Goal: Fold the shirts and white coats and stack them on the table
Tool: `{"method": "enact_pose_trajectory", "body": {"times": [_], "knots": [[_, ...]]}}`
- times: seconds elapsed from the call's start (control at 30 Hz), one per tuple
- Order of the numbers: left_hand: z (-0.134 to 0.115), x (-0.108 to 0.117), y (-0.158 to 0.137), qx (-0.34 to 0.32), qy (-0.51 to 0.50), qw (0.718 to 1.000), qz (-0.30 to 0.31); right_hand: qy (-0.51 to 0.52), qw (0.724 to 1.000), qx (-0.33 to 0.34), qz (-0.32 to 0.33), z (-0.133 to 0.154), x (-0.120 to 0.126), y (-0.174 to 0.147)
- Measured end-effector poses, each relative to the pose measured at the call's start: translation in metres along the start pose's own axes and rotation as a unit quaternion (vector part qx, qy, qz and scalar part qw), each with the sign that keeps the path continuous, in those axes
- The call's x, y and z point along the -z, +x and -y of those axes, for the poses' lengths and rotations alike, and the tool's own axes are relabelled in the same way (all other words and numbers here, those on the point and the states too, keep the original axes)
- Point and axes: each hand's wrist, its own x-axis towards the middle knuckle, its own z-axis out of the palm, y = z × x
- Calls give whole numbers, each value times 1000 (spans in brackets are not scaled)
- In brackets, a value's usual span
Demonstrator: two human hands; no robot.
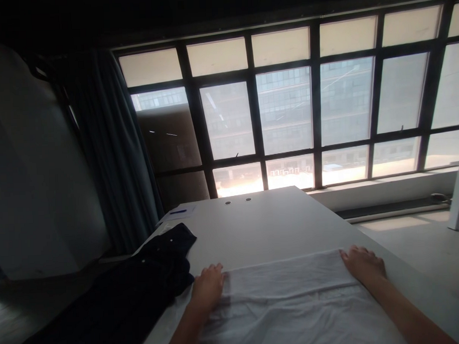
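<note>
A white cloth (294, 300), wrinkled toward me, lies spread over the near part of the table; its full shape runs out of view. At its far left corner, my left hand (208, 285) is closed on the edge. My right hand (364, 263) pinches the far right corner, so the far edge runs fairly straight between both hands. Just left of my left hand is a dark navy garment (139, 275) with small light buttons or studs, partly draped over the table's left side.
The white table (269, 226) reaches toward the windows (283, 110), with two round cable holes near its far end. Papers with a blue pen (178, 212) lie at the far left. A dark curtain (116, 161) hangs left; another table's leg (458, 199) stands right.
</note>
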Motion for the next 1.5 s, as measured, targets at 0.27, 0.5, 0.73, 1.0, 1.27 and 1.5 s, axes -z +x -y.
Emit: {"method": "enact_pose_trajectory", "body": {"times": [0.27, 0.5, 0.73, 1.0, 1.27, 1.5], "knots": [[60, 1, 13, 98, 16, 995, -3, 41, 999, 15, 23, -16, 1, 8], [26, -28, 23, 69, -57, 996, -29, 39, 997, -65, 4, -41, 41, 26], [29, -40, 30, 66, -105, 991, -39, 140, 970, 199, -12, 57, 107, -8], [34, -40, 29, 100, -88, 990, -47, 215, 875, 423, 96, 221, 122, -168], [27, -42, 20, 77, -86, 990, -82, 238, 866, 429, 94, 330, 103, -178], [35, -44, 30, 97, -116, 986, -66, 237, 876, 408, 99, 351, 67, -180]]}}
